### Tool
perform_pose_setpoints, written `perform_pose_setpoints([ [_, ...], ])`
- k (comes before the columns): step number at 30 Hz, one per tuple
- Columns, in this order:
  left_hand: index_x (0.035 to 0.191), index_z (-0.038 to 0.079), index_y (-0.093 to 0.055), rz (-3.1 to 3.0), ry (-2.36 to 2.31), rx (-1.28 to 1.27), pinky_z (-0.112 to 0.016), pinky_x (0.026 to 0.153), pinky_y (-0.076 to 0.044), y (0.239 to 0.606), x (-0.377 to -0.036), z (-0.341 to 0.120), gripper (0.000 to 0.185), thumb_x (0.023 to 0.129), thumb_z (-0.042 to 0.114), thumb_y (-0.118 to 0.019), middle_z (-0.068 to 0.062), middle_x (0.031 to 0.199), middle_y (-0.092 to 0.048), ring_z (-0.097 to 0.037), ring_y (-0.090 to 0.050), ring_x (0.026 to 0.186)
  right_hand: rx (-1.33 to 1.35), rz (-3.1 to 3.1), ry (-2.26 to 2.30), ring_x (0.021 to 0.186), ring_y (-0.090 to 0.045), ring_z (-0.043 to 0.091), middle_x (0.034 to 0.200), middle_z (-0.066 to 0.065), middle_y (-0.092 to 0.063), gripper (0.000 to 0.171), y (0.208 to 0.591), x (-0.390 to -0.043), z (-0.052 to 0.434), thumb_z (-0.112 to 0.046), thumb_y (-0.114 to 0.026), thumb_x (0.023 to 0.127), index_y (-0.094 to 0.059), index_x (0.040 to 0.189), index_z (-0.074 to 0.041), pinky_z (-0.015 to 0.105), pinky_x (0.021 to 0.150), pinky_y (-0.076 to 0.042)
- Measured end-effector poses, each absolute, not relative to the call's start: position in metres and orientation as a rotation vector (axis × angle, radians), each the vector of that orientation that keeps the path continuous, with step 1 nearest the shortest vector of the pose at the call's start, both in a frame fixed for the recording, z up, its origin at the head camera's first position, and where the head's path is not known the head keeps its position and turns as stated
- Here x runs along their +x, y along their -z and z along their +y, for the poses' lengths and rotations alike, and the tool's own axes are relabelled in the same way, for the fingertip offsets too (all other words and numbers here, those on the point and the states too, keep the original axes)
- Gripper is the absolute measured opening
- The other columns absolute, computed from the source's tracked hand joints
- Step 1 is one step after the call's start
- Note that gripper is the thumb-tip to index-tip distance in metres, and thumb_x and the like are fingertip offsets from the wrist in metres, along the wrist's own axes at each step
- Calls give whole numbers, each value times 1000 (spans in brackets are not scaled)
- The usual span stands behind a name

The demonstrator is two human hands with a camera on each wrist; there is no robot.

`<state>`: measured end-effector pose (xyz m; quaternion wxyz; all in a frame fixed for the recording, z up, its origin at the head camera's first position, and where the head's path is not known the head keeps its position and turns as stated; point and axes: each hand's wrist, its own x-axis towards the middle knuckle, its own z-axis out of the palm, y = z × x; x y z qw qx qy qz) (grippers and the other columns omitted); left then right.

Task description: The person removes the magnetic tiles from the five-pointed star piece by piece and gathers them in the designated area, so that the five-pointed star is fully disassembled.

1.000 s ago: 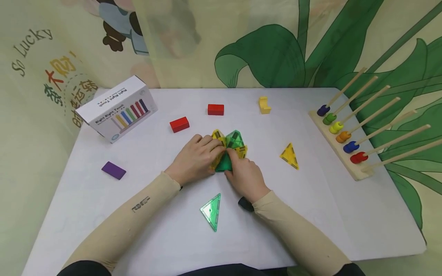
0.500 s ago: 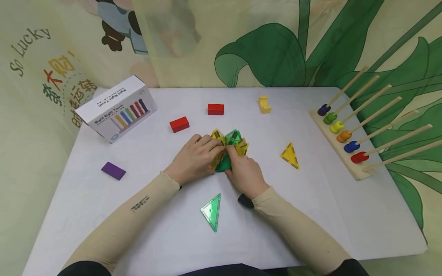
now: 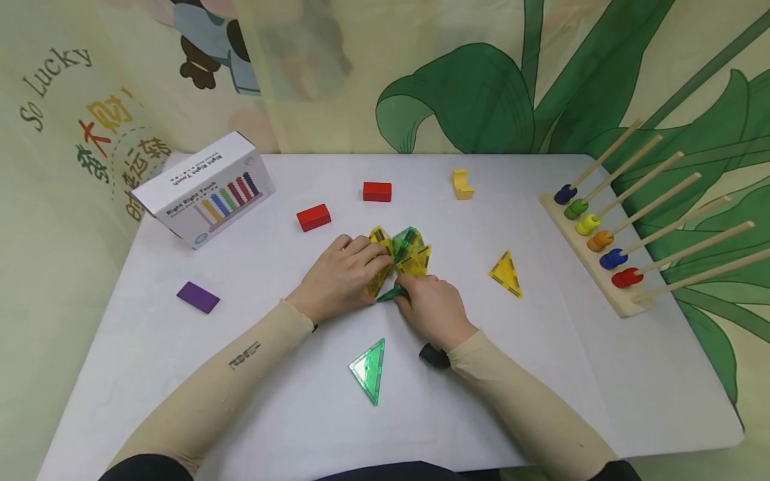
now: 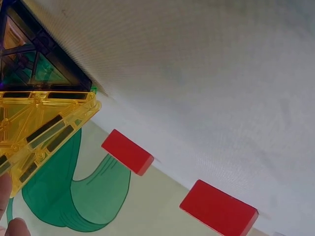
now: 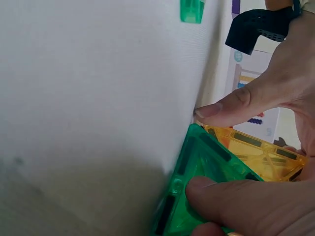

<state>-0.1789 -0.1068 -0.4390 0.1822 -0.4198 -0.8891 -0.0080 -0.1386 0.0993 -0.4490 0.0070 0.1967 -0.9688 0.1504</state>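
Nearest the person, 1 loose green triangle tile (image 3: 369, 368) lies flat on the white bench (image 3: 289, 414), just short of both wrists. Behind it, mid-bench, the 2 hands meet on a small tile cluster (image 3: 402, 257) of yellow and green triangular panels, partly raised off the surface. Left hand (image 3: 339, 277): fingers curled against the cluster's left side, grip closed on a yellow panel (image 4: 42, 130). Right hand (image 3: 432, 308): thumb and fingers pinch a green panel (image 5: 202, 172) at the cluster's near edge, grip clamped on it, panel tilted up from the bench. To the right, well apart, 1 yellow triangle tile (image 3: 504, 272) lies flat. Far left, a purple block (image 3: 198, 296). Beyond the hands, 2 red blocks (image 3: 313, 217), then a yellow piece (image 3: 462, 184). White toy box (image 3: 204, 189) at the far left; wooden peg rack (image 3: 607, 250) with 6 coloured beads along the right edge.
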Motion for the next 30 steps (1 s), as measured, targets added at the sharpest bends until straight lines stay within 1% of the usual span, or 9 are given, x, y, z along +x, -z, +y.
perform_pose_setpoints([
  [3,128,16,-69,-2518,24,-1181,-38,92,-49,439,-178,-107,68,71,42,-95,0,126,-69,-21,-61,114,636,-3028,-485,67,-64,14,82,1,-75,6,447,-136,101,-20,-79,92,-74,93,-16,34,57,-53],
  [6,129,16,-69,-2535,29,-1176,-38,93,-49,438,-177,-107,69,71,44,-94,0,126,-69,-21,-61,115,650,-3057,-498,69,-64,13,85,-1,-76,5,445,-133,104,-20,-79,92,-76,94,-17,34,61,-55],
  [8,130,16,-69,-2548,37,-1172,-38,93,-49,438,-176,-107,69,72,45,-94,-1,127,-69,-22,-60,116,654,-3086,-498,69,-62,12,84,-3,-75,5,444,-131,107,-21,-79,92,-76,95,-18,32,63,-54],
  [11,131,17,-68,-2563,50,-1168,-39,94,-49,438,-176,-107,70,72,45,-94,-1,128,-69,-22,-60,116,663,-3142,-513,62,-55,10,72,-5,-67,6,442,-127,115,-22,-78,93,-74,94,-17,28,58,-47],
  [15,132,17,-67,-2570,56,-1172,-39,95,-49,438,-176,-108,71,73,46,-93,-1,128,-68,-22,-60,117,636,-3223,-561,54,-44,10,60,-7,-47,8,439,-122,136,-19,-72,90,-67,84,-15,25,51,-34],
  [18,132,17,-67,-2569,70,-1180,-40,95,-49,438,-176,-108,71,73,46,-93,-1,128,-68,-23,-60,117,563,-3279,-563,54,-40,11,59,-6,-38,12,438,-118,158,-18,-68,85,-59,77,-15,25,50,-29],
  [22,131,18,-67,-2564,109,-1188,-41,95,-49,437,-177,-110,70,72,44,-94,-2,127,-69,-24,-61,116,404,-3371,-533,55,-38,13,62,-5,-34,15,437,-116,194,-21,-65,83,-53,77,-14,27,52,-27],
  [27,131,19,-66,-2572,158,-1189,-42,94,-48,435,-178,-112,67,74,39,-93,-2,127,-69,-25,-60,116,171,-3469,-490,56,-42,16,63,-3,-34,20,431,-115,237,-27,-62,85,-53,81,-9,28,52,-30],
  [30,132,21,-66,-2581,192,-1174,-42,93,-48,432,-178,-114,64,76,37,-90,-1,126,-69,-25,-60,114,43,-3492,-439,58,-46,18,64,-1,-40,24,427,-114,257,-30,-61,87,-55,84,-7,29,51,-33],
])
